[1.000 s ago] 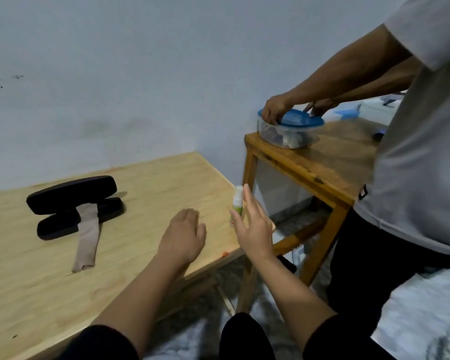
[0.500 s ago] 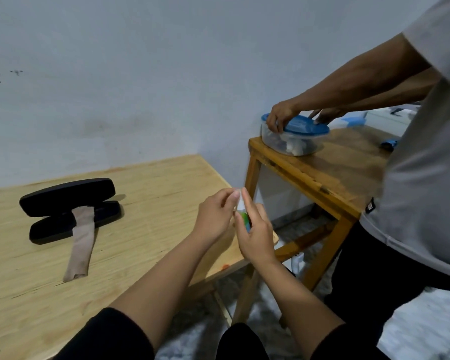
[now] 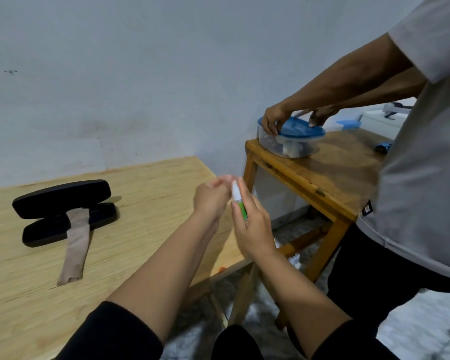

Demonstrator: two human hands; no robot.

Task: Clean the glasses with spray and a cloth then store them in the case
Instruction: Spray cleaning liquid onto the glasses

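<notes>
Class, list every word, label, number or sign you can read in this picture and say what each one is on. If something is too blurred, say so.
None can be read.
Spray bottle, held in the right hand: green label, print too blurred to read.
Small tag on the hem of the standing person's grey shirt: marks too small to read.
Glasses case and cloth: no text visible.

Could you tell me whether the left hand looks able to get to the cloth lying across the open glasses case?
Probably yes: the left hand is at the spray bottle, and only bare table lies between it and the cloth.
</notes>
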